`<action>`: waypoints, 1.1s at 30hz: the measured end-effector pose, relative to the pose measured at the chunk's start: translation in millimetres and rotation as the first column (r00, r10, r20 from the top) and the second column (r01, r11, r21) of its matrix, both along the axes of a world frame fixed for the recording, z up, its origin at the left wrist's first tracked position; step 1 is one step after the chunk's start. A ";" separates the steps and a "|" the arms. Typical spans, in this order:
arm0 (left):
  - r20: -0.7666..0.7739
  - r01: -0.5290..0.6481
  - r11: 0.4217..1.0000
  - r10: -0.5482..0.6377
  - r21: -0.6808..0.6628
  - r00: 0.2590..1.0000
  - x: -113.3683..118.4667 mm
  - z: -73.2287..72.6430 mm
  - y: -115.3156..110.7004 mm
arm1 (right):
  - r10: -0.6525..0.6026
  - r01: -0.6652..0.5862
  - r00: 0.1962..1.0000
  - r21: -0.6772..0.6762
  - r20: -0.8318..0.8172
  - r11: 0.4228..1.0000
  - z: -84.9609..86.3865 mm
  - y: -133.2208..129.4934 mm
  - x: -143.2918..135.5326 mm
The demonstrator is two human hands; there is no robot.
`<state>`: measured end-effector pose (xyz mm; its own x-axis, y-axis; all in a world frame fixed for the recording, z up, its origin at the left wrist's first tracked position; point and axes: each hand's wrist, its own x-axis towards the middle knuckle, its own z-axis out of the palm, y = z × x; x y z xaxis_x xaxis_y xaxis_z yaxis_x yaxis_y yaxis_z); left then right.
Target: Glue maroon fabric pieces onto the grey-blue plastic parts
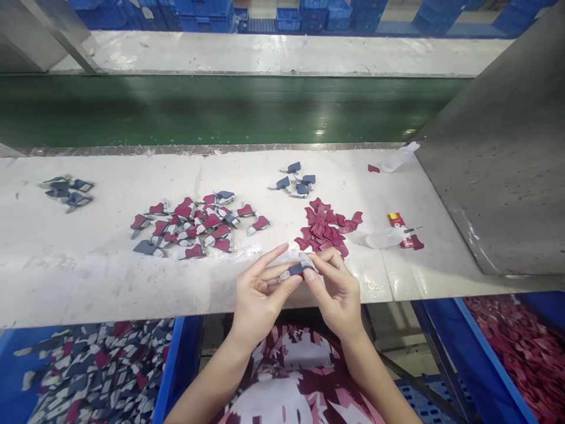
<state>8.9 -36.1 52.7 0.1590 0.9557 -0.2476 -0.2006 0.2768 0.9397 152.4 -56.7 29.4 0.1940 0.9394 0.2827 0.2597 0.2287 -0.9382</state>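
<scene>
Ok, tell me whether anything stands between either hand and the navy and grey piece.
Nothing visible does: the left hand and right hand both hold the navy and grey piece directly. The pile of maroon pieces lies beyond the hands.

Lighting is bright, apparently from above. Desk (101, 253) carries faint sheen. Belt (247, 112) shows glare spots and dark shadow. Crates (205, 7) appear soft; edges stretch.
</scene>
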 end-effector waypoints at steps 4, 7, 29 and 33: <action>0.008 0.011 1.000 -0.011 0.004 1.000 -1.6 -0.7 0.6 | -0.006 0.006 1.000 0.020 -0.003 1.000 0.8 0.8 -0.2; 0.004 0.008 1.000 -0.008 -0.018 1.000 -3.5 -3.7 3.7 | 0.010 -0.011 1.000 -0.023 -0.009 1.000 -1.5 1.5 -0.6; -0.144 0.020 0.982 0.007 0.186 0.990 -13.2 -19.9 8.8 | 0.079 -0.140 0.971 -0.274 -0.224 0.951 -8.0 5.4 -0.2; -0.126 -0.039 0.985 0.061 0.170 0.990 -10.7 -17.5 8.4 | -0.022 0.030 0.994 -0.067 0.109 0.997 -3.7 3.2 4.8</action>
<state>-1.8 -27.7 35.2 0.0868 0.9913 -0.0991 -0.0835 0.1063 0.9908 157.1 -53.5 25.6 0.1904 0.9524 0.2382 0.3653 0.1565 -0.9176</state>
